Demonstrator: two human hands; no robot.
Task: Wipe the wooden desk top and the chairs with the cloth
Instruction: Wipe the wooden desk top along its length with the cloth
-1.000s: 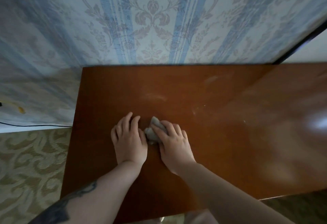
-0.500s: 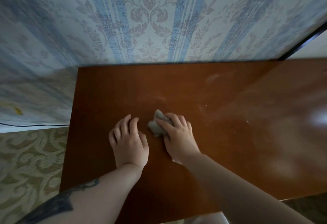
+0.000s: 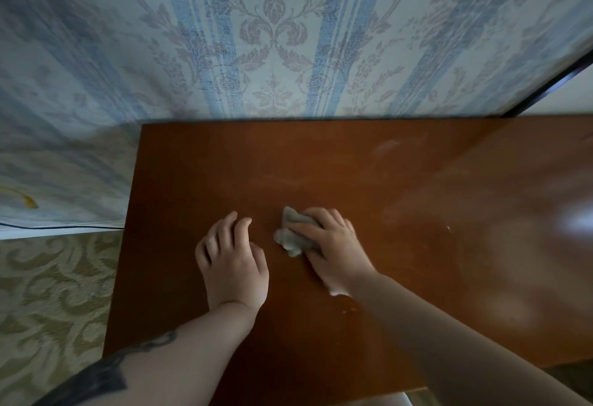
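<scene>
Since 1 s ago the right hand (image 3: 333, 248) and cloth (image 3: 293, 234) have slid rightward, away from the left hand (image 3: 232, 264); wiping stroke appears underway. Cloth lies bunched under the right fingers, pressed to the surface (image 3: 321, 165). Left hand rests flat, fingers loosely spread, holding nothing. Dusty smears remain far right.

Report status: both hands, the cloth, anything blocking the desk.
Right hand pressing grey cloth flat on desk top. Left hand bare, resting on desk. No objects on the visible desk top.
</scene>
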